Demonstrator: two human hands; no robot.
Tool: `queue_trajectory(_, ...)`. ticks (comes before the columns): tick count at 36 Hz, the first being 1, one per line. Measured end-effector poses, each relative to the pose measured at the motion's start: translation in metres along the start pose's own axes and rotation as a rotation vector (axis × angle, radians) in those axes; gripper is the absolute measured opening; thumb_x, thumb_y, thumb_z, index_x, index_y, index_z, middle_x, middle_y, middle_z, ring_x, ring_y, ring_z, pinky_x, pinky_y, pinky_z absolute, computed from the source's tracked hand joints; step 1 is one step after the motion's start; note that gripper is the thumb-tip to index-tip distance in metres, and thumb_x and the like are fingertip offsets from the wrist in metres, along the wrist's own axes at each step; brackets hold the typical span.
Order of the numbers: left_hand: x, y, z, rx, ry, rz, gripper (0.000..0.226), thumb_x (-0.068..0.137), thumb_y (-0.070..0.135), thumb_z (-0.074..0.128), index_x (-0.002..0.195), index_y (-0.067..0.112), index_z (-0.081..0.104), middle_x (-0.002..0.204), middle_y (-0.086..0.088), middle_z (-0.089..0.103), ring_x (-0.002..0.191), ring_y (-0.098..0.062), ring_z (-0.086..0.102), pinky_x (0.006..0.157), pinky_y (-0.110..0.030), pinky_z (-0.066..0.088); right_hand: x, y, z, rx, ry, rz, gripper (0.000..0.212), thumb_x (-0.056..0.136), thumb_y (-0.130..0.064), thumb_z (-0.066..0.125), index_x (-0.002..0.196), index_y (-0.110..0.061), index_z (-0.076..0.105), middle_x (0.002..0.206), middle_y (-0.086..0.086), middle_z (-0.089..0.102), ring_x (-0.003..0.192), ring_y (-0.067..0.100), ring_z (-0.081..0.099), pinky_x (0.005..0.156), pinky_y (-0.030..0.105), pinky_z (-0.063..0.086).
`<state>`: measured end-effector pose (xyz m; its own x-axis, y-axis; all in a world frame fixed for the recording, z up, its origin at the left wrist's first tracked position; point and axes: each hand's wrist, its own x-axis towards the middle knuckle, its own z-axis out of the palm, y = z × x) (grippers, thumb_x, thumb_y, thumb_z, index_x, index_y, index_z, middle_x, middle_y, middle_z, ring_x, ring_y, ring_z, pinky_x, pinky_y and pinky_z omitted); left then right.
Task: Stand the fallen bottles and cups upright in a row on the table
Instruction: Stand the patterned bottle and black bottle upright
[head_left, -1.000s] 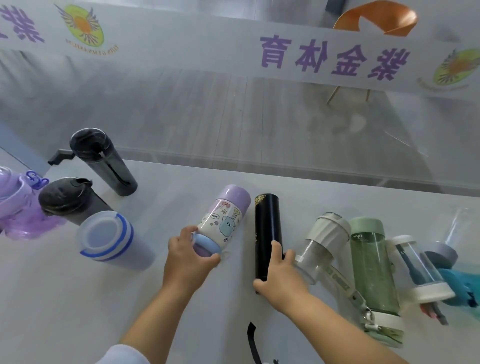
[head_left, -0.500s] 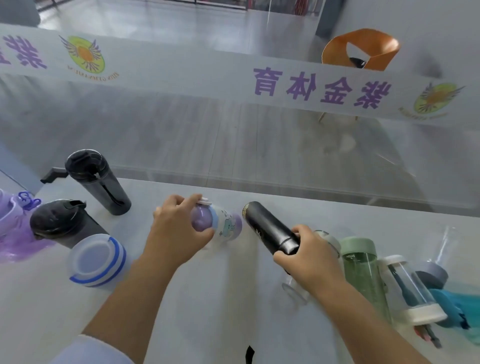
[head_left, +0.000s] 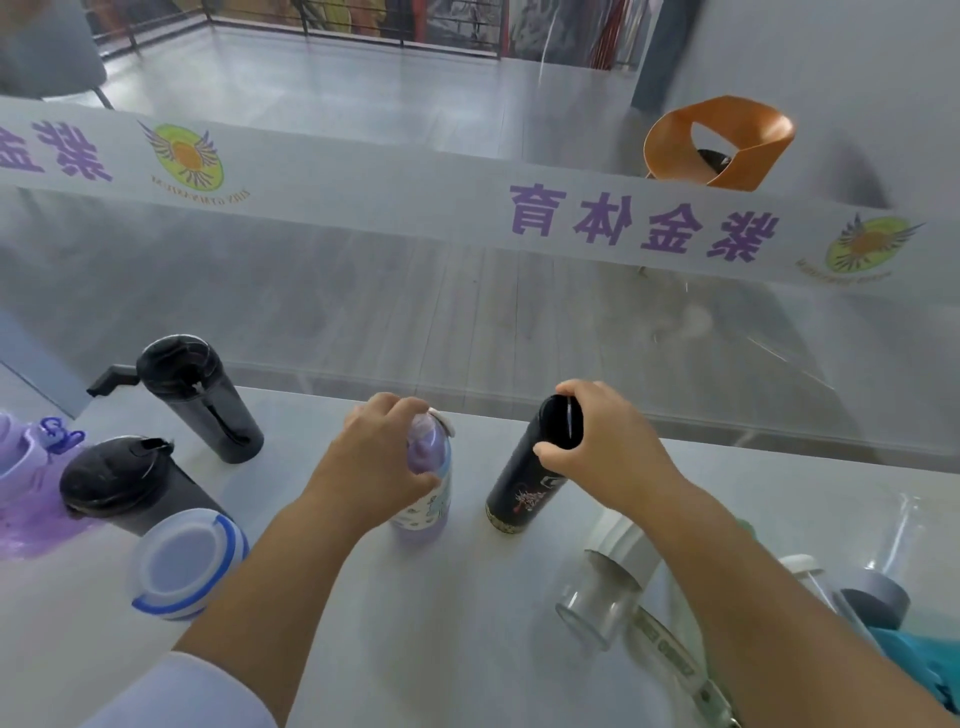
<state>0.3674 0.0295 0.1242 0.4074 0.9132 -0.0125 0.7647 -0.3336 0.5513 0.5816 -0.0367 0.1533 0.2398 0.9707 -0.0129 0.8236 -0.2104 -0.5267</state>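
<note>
Fingers (head_left: 410, 415) clasped around rounded lilac bottle (head_left: 423, 499), others (head_left: 550, 452) around glossy black cylinder flask (head_left: 524, 483).

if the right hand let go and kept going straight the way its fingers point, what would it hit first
The right hand grips the top of the black bottle, fingers pointing left. Past that bottle, the first thing in line looks like the purple cartoon bottle and the left hand on it, though depth is hard to judge.
</note>
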Motion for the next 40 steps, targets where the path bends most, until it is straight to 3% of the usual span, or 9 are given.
queue_trajectory(7,-0.006,-0.01,0.011,-0.036,0.046,0.073,0.075,0.067,0.017,0.081,0.134,0.018,0.046,0.129,-0.001,0.05,0.112,-0.028,0.05,0.092,-0.041,0.05,0.007,-0.004,-0.003,-0.04,-0.209,-0.139,0.056,0.08,-0.027,0.069,0.129,-0.024,0.043,0.13,-0.005,0.049,0.108,0.017,0.05,0.086,0.024,0.044)
queue_trajectory(12,-0.009,-0.014,0.015,-0.056,0.07,0.084,0.082,0.066,0.017,0.082,0.137,0.014,0.041,0.134,-0.003,0.048,0.116,-0.027,0.05,0.098,-0.039,0.048,0.003,-0.003,0.003,-0.077,-0.216,-0.185,0.056,0.082,-0.024,0.066,0.131,-0.025,0.039,0.137,-0.008,0.04,0.119,0.019,0.044,0.095,0.031,0.044)
queue_trajectory(18,-0.013,-0.013,0.009,-0.027,0.093,0.09,0.067,0.072,0.021,0.078,0.132,0.02,0.048,0.131,0.001,0.05,0.113,-0.025,0.052,0.091,-0.037,0.051,-0.001,0.002,0.002,-0.107,-0.195,-0.226,0.062,0.083,-0.032,0.067,0.136,-0.025,0.036,0.141,-0.009,0.037,0.125,0.02,0.04,0.1,0.034,0.043)
queue_trajectory(23,-0.023,-0.01,-0.002,0.026,0.175,0.053,0.043,0.076,0.025,0.074,0.116,0.018,0.061,0.118,0.001,0.055,0.103,-0.022,0.057,0.081,-0.03,0.048,-0.004,0.001,-0.011,-0.076,-0.055,-0.266,0.051,0.084,-0.034,0.066,0.13,-0.021,0.049,0.135,-0.004,0.047,0.124,0.018,0.04,0.101,0.031,0.039)
queue_trajectory(30,-0.047,-0.014,-0.008,0.108,0.164,0.014,0.029,0.08,0.038,0.069,0.103,0.022,0.065,0.103,0.003,0.063,0.081,-0.016,0.061,0.064,-0.024,0.042,-0.028,0.0,-0.027,-0.053,0.038,-0.247,0.039,0.086,-0.033,0.065,0.121,-0.022,0.056,0.121,-0.005,0.059,0.109,0.012,0.054,0.087,0.024,0.04)
queue_trajectory(36,-0.062,-0.026,0.001,0.101,0.025,0.001,0.03,0.081,0.04,0.067,0.104,0.022,0.064,0.088,0.01,0.059,0.077,-0.011,0.058,0.067,-0.023,0.043,-0.065,0.015,-0.026,-0.05,0.032,-0.12,0.04,0.084,-0.034,0.066,0.122,-0.023,0.057,0.111,-0.007,0.064,0.097,0.011,0.06,0.082,0.023,0.045)
queue_trajectory(40,-0.068,-0.031,0.017,0.089,-0.106,0.005,0.032,0.082,0.036,0.066,0.108,0.019,0.064,0.094,0.006,0.062,0.083,-0.016,0.06,0.075,-0.029,0.05,-0.093,0.031,-0.017,-0.104,-0.006,0.016,0.037,0.085,-0.035,0.064,0.119,-0.022,0.057,0.108,-0.007,0.063,0.095,0.012,0.059,0.07,0.014,0.038)
